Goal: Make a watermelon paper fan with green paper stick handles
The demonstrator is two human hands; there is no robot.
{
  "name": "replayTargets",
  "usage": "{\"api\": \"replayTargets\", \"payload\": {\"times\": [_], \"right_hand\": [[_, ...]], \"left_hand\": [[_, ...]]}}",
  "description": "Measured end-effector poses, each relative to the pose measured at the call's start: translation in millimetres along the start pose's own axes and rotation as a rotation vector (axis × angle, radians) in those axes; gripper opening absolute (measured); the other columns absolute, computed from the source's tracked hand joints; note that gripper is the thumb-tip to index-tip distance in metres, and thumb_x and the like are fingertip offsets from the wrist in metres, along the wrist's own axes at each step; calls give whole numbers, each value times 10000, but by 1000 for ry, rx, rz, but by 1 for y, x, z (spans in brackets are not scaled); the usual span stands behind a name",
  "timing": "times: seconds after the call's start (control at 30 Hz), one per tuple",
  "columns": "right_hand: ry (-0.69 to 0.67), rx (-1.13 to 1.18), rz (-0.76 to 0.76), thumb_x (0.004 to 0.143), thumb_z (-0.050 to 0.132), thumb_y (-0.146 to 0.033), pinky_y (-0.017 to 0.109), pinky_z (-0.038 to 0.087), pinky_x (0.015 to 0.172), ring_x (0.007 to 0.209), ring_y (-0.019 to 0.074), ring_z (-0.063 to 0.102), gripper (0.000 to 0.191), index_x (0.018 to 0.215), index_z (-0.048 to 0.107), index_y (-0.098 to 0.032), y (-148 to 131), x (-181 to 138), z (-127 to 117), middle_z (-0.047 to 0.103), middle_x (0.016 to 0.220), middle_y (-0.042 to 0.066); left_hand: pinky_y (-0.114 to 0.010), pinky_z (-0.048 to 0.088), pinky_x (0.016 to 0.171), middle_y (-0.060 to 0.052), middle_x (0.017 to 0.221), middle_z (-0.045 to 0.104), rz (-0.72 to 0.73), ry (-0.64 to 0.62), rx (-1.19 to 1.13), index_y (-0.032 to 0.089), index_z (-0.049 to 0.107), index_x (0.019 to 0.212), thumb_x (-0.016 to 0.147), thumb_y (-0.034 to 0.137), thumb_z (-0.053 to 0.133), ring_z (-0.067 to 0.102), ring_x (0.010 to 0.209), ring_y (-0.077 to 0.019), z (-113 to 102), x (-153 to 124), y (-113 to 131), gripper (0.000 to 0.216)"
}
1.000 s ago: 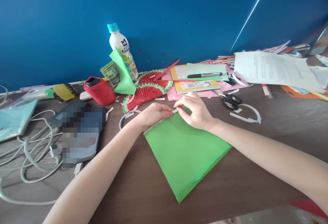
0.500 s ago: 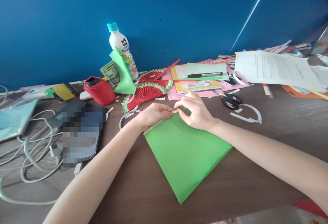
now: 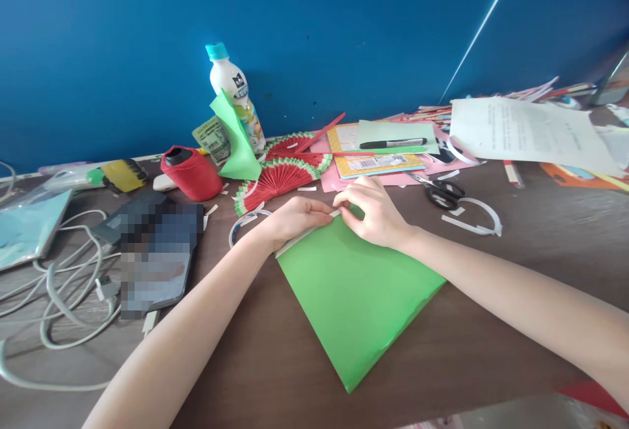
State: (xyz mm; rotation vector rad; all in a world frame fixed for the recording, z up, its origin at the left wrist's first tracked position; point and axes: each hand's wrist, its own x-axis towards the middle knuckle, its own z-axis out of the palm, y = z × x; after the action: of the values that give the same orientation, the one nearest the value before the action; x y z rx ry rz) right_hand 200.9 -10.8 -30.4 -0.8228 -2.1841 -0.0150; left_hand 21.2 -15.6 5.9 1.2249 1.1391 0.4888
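Note:
A green sheet of paper (image 3: 358,291) lies on the table with one corner toward me. Along its far left edge runs a white strip that looks like double-sided tape (image 3: 299,240). My left hand (image 3: 299,219) is closed on that edge, thumb and fingers pressed over the strip. Close beside it, my right hand (image 3: 373,211) makes a pinch at the end of the tape; the thumb and forefinger meet there, partly hiding the edge. A roll of tape (image 3: 238,229) rests behind my left wrist.
Red and green folded paper fans (image 3: 278,180) lie at the back, near a bottle (image 3: 228,78) and a red thread cone (image 3: 194,175). Scissors (image 3: 445,194) and a curled white strip (image 3: 491,216) are at right. A phone (image 3: 164,259) and white cables (image 3: 54,285) lie left.
Both hands stay almost in the same place at the tape. The near corner of the green paper has shifted very slightly to the right.

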Motion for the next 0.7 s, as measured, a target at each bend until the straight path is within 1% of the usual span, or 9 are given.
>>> {"api": "replayTargets", "payload": {"times": [0.17,0.3,0.53,0.7], "right_hand": [[-19,-22,-21,755,500,-81,331,343,694,728,187,469,119,775,521,-196,2,-1,2,608,692,16],[-59,-45,-33,774,493,-100,332,334,708,749,191,465,96,786,530,-188,4,-1,2,604,704,23],[-168,-12,43,786,479,-122,333,316,728,775,193,446,100,786,565,-171,3,2,-2,595,729,34],[-251,-13,66,796,474,-151,336,298,729,772,189,426,130,747,594,-168,4,8,-6,578,729,41]], "left_hand": [[-295,490,676,-29,789,701,15,-11,17,155,704,876,629,269,703,623,671,-146,-1,0,0,272],[-303,489,683,-37,798,700,25,-11,34,145,697,871,633,279,697,624,682,-153,-1,1,-1,273],[-312,490,701,-42,806,701,37,-49,87,140,696,899,632,308,689,625,693,-160,-2,2,0,314],[-280,492,684,-30,804,704,29,-62,129,154,699,874,645,305,682,627,695,-150,-7,2,1,275]]}}
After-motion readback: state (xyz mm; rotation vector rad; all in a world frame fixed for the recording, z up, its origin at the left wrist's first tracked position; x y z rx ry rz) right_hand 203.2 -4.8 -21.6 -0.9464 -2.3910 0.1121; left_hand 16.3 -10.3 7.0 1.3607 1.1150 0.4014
